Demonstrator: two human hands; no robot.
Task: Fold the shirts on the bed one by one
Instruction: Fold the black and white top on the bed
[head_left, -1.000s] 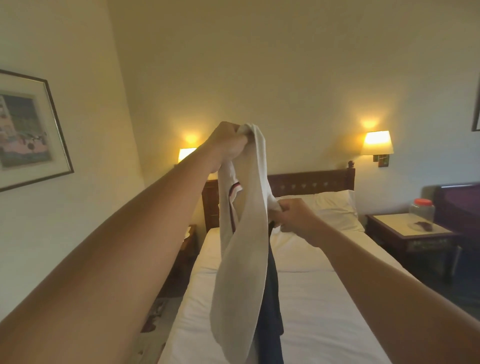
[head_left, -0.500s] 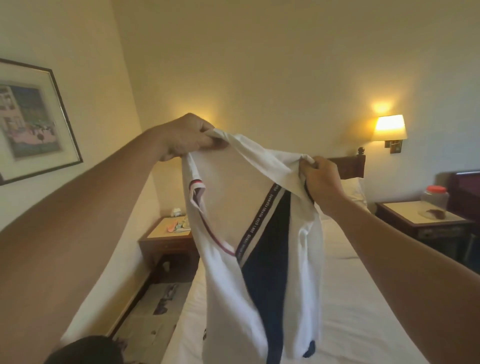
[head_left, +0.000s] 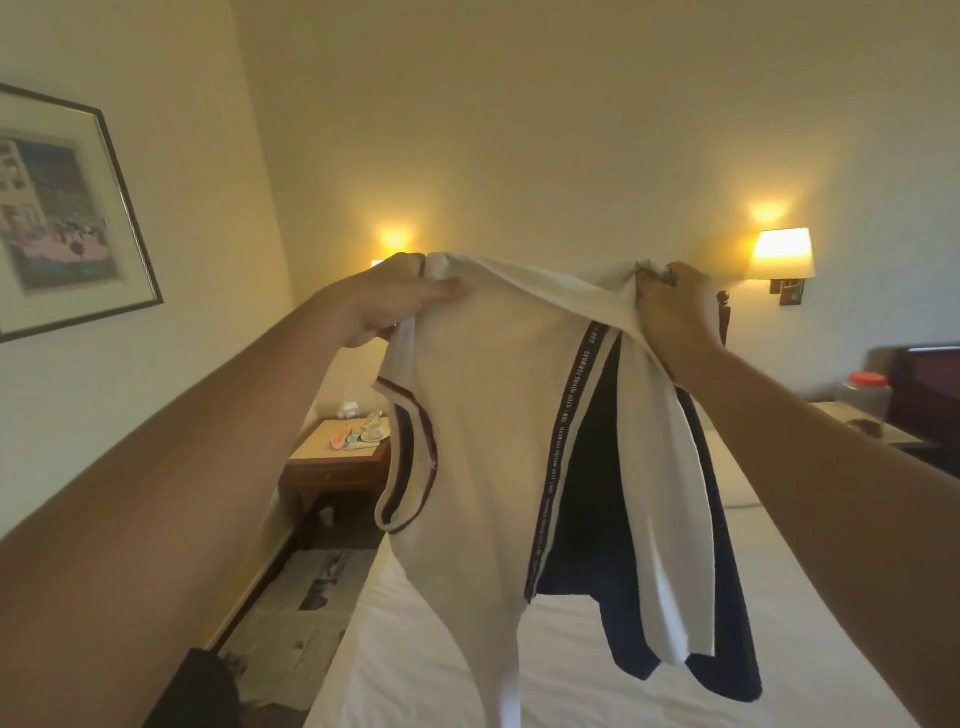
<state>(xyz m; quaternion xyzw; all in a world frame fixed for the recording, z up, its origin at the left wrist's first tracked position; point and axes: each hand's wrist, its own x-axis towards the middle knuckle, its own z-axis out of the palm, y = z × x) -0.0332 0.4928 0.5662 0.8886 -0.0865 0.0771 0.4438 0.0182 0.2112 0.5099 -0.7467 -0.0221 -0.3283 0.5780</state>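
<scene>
White cotton shirt with navy panel and lettered tape (head_left: 493, 441) held up, long axis hanging down over white-sheeted bed (head_left: 431, 670). Left hand (head_left: 387, 301) and right hand (head_left: 675, 312) each clamped on a top corner, level, well apart.

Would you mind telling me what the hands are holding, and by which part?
Both hold one white and navy shirt by its top edge: left hand at one corner, right hand at the other.

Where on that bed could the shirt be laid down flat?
The white sheet of the bed shows bare below the hanging shirt, which the left hand and right hand hold up. The left nightstand is crowded with small items.
</scene>
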